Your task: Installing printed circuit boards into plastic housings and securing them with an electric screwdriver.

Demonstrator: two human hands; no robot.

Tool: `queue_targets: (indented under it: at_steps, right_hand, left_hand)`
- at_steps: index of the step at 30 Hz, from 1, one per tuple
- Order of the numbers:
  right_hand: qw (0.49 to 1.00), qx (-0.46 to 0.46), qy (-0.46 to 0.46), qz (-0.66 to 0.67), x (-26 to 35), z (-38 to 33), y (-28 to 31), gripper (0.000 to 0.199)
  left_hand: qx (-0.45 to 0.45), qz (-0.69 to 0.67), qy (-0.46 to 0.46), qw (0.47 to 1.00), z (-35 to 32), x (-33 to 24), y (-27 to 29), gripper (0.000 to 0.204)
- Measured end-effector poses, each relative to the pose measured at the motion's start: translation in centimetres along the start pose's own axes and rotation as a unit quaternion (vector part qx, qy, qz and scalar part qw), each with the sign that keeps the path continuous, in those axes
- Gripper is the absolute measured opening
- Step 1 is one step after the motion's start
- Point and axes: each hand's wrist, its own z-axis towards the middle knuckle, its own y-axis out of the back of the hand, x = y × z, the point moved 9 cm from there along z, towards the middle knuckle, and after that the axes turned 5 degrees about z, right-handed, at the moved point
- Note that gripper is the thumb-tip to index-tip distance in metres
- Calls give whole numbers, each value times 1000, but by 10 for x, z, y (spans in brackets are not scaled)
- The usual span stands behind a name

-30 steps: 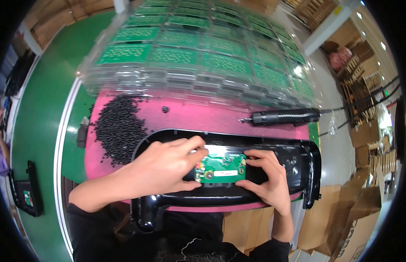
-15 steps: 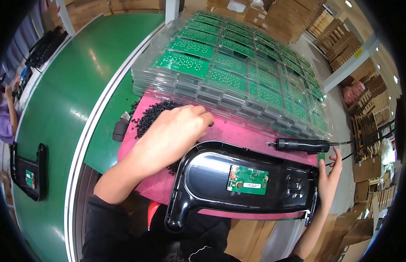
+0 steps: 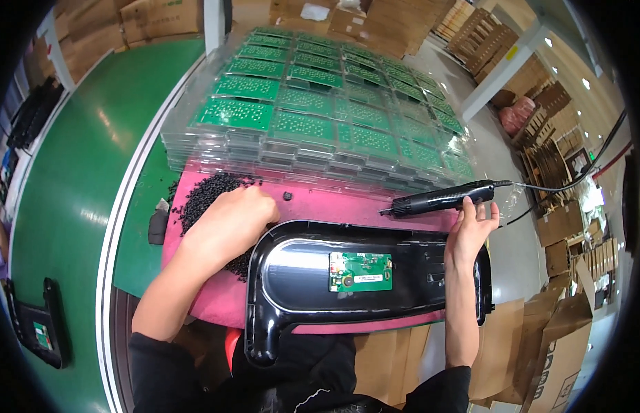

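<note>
A black electric screwdriver lies slantwise at the right, its bit pointing left and its cord end raised. My right hand holds it near the cord end, fingers partly curled against its underside. Below it sits a glossy black plastic housing with a green circuit board inside; my right forearm crosses its right part. My left hand is closed, back upward, beside a heap of small black pieces, perhaps screws. Its fingertips are hidden. One small black piece lies just right of it.
Clear trays of green boards are stacked behind the pink mat. On the left runs a green conveyor carrying another black housing. A dark block stands left of the mat. Cardboard boxes lie at lower right.
My right hand has moved from beside the housing's right end onto the screwdriver, whose cord end has risen. My left hand has drawn back slightly from the small black piece. The view has shifted.
</note>
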Motion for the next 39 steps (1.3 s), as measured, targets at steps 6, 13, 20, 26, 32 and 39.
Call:
queue_targets:
  at_steps: [6, 13, 20, 26, 32, 39]
  right_hand:
    - [989, 81, 63, 109, 51, -18, -54, 48]
    - [925, 216, -122, 288, 42, -45, -104, 25]
    - [860, 185, -176, 441, 88, -82, -105, 50]
    - [812, 314, -115, 478, 134, -109, -116, 44]
    - [827, 336, -51, 448, 149, -112, -98, 50]
    - [835, 322, 32, 445, 171, -111, -84, 45]
  left_hand:
    - [-22, 48, -9, 999, 1, 0, -3, 19]
    - [-36, -44, -37, 998, 1, 2, 4, 13]
    - [-159, -290, -76, 941, 0, -29, 47, 18]
    - [-24, -543, -86, 835, -1, -62, 26, 13]
    - [-18, -638, -50, 768, -4, -61, 19, 13]
    - [-89, -450, -143, 877, -6, -69, 35, 16]
